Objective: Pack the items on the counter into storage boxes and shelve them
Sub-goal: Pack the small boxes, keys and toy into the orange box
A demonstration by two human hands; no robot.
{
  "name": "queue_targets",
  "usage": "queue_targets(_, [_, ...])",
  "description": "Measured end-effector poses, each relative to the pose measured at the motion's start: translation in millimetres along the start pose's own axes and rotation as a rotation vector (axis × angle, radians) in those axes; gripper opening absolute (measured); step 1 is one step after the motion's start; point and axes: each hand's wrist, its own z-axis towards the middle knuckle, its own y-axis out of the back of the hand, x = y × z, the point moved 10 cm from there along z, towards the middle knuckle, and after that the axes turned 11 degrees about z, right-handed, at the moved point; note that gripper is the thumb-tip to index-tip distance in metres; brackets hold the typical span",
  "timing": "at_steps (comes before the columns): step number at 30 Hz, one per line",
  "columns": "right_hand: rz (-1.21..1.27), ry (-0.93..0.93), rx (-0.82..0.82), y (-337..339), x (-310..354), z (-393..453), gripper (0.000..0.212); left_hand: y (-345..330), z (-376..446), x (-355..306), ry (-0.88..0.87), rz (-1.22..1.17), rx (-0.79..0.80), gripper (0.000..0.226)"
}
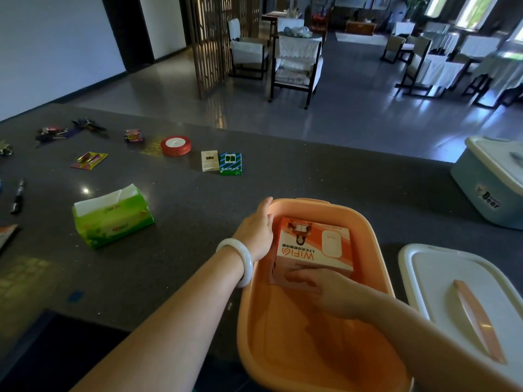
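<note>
Orange-and-white cardboard WiFi router box (312, 250): inside the orange plastic storage tub (376, 250), at its far end, printed face up, held between my two hands.
My right hand (325, 290): in the tub at the box's near edge; fingers (300, 278) lie fairly straight against the near side of the box. I cannot tell whether the thumb hooks beneath it.
My left hand (256, 227): over the tub's left rim, palm against the box's left side. Fingertips are hidden behind the box, so I cannot tell how far they curl. White stone bangle (240, 260) on that wrist.
Orange tub: stands on the dark speckled stone counter (184, 199), near the edge closest to me; nothing else seen inside.
White plastic lid with peach handle (464, 301): flat on the counter, just right of the tub.
Pale blue lidded storage box marked "Bear" (489, 190): closed, further right and back.
Green soft tissue pack (113, 217): on the counter left of the tub, well apart, a tissue protruding.
Small green-and-blue striped carton (231, 164): beyond the tub, touching a small white carton (209, 160).
Red ribbon spool (175, 145): lying flat, left of the cartons.
Yellow blister pack of batteries (89, 160): further left.
Black marker pen (17, 196): at the left edge.
Bunch of keys (68, 131): far left corner.
</note>
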Motion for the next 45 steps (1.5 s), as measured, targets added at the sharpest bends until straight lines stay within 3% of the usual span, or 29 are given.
queue_targets(7, [0.036,0.145,-0.042,10.8,20.2,-11.2,0.06,-1.8,2.6,0.9,-0.024,0.024,0.039,0.052])
queue_targets(11, [0.091,0.205,-0.072,30.0,39.2,-15.9,0.045,0.0,7.0,1.2,-0.061,0.071,0.073,0.056])
queue_targets(15, [-0.003,0.276,-0.209,64.7,70.0,-10.5,0.034,14.7,5.2,12.4,0.002,0.011,0.125,0.057])
queue_targets(22, [-0.088,0.188,-0.295,96.3,99.0,20.2,0.019,57.0,-1.9,57.9,0.039,0.191,0.079,0.035])
queue_targets(30, [-0.093,0.165,-0.334,110.1,139.8,71.4,0.022,81.2,16.4,102.2,-0.017,0.378,0.092,0.041])
queue_targets(35, [-0.125,0.121,-0.329,107.1,172.8,126.0,0.036,108.0,52.2,110.2,-0.072,0.503,0.092,0.048])
queue_targets(41, [-0.25,0.035,-0.334,100.2,207.8,203.3,0.08,140.7,108.0,134.7,-0.116,0.678,0.089,0.056])
queue_targets(45, [-0.275,0.004,-0.353,98.8,217.1,255.3,0.095,149.9,148.7,162.1,-0.123,0.701,0.121,0.064])
